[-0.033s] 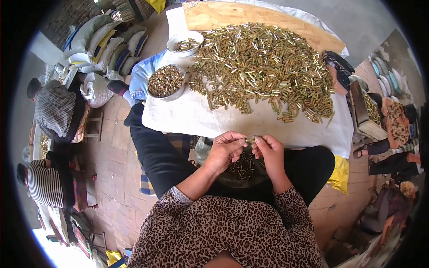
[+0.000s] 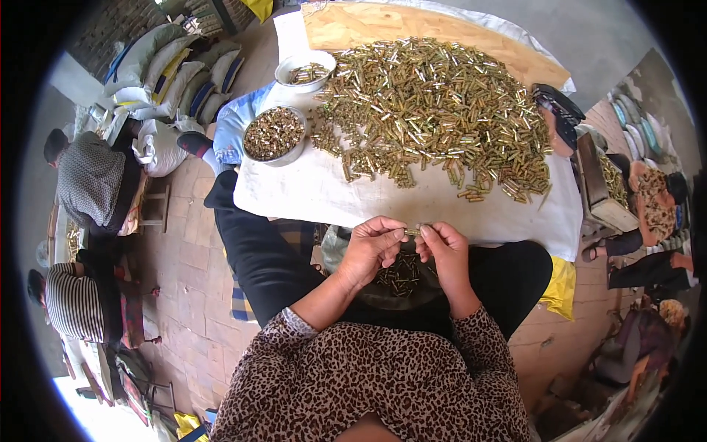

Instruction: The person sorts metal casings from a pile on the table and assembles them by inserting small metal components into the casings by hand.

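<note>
Between my two hands, over my lap, is a small brass-coloured metal tube (image 2: 412,232). Thumb and fingers of my left hand (image 2: 370,249) pinch one end of it. At its other end, my right hand (image 2: 442,248) grips with thumb and forefinger. Just below the hands sits a dark container (image 2: 383,300) with several similar tubes in it. Beyond my hands, a large heap of brass-coloured tubes (image 2: 434,110) lies on a white cloth (image 2: 294,191) over the table. How the held tube is made cannot be told, as fingertips cover most of it.
Left of the heap stand a metal bowl (image 2: 293,153) of small brass-coloured pieces and a white bowl (image 2: 327,62) with some tubes. A wooden board (image 2: 383,22) edges the table's far side. Stacked sacks (image 2: 158,62) and people (image 2: 92,177) are at the left, more people at the right.
</note>
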The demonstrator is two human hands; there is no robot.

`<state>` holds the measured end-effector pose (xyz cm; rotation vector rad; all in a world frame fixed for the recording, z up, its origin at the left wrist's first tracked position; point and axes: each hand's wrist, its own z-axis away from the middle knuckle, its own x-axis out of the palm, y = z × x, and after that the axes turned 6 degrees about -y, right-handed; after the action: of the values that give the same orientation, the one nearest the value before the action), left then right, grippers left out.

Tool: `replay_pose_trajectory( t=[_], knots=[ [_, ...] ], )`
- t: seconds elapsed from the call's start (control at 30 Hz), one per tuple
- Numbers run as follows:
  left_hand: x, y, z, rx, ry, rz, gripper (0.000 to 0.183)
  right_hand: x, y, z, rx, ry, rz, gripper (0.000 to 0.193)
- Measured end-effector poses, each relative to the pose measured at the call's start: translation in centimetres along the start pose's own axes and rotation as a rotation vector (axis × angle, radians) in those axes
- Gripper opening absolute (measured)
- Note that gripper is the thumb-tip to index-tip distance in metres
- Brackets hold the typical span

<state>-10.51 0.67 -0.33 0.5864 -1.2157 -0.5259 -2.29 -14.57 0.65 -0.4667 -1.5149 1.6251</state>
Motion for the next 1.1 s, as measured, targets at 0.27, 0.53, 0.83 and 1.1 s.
replay_pose_trajectory(
  t=[0.27,0.53,0.83,1.1],
  knots=[
    [0.1,-0.3,0.1,0.052,0.013,-0.084,0.008,0.0,0.2,0.2,-0.061,-0.018,0.075,0.016],
    [-0.5,-0.6,-0.1,0.086,-0.010,-0.176,0.007,-0.5,0.2,0.0,-0.140,-0.084,0.211,0.013],
    [-2.6,-1.1,-0.6,-0.134,-0.275,0.145,0.012,-1.1,0.9,-0.6,0.094,-0.265,-0.106,0.014],
    [-4.6,-3.1,-2.5,-0.149,-0.179,0.337,0.010,-1.2,1.4,-3.1,0.122,-0.281,-0.084,0.014]
  ],
)
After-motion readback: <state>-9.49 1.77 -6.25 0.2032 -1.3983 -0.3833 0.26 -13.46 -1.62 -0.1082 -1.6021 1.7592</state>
